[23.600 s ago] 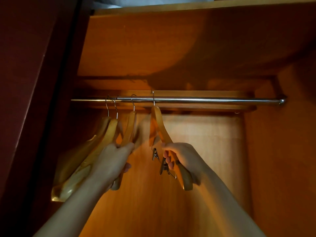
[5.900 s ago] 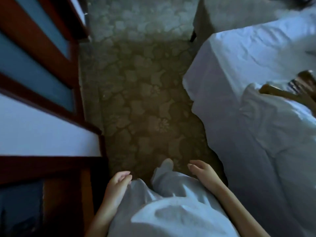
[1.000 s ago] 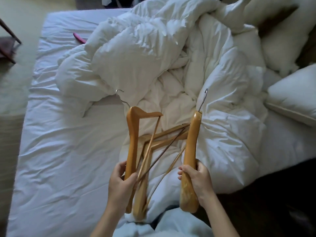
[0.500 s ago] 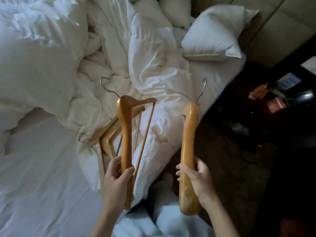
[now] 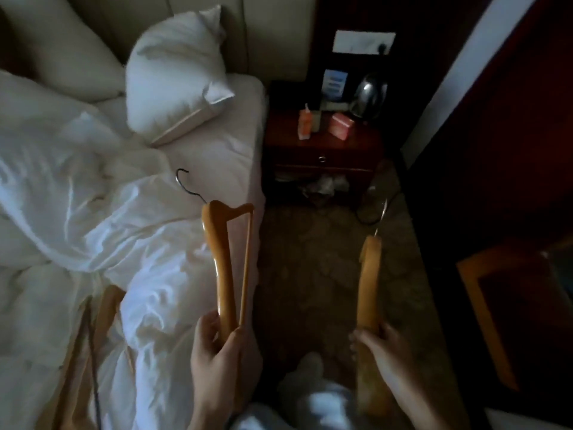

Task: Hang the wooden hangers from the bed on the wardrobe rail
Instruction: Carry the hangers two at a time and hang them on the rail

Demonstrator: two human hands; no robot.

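My left hand (image 5: 217, 361) grips the lower end of a wooden hanger (image 5: 221, 259) held upright over the bed's edge, its metal hook pointing up and left. Over the carpet, my right hand (image 5: 384, 352) holds a second wooden hanger (image 5: 369, 280), seen edge-on with its hook at the top. More wooden hangers (image 5: 93, 336) lie on the bed (image 5: 223, 150) at lower left, partly under the white duvet (image 5: 93, 218). The wardrobe rail is out of view.
A dark wooden nightstand (image 5: 322, 150) stands right of the bed with a kettle (image 5: 369, 96) and small boxes (image 5: 341, 125) on it. A white pillow (image 5: 176, 79) leans at the headboard. Patterned carpet (image 5: 310, 274) runs between bed and a dark wooden panel (image 5: 511, 181) at right.
The view has swung right, from the bed toward the nightstand and floor. Both hands have carried their hangers away from the pile, which now sits at lower left.
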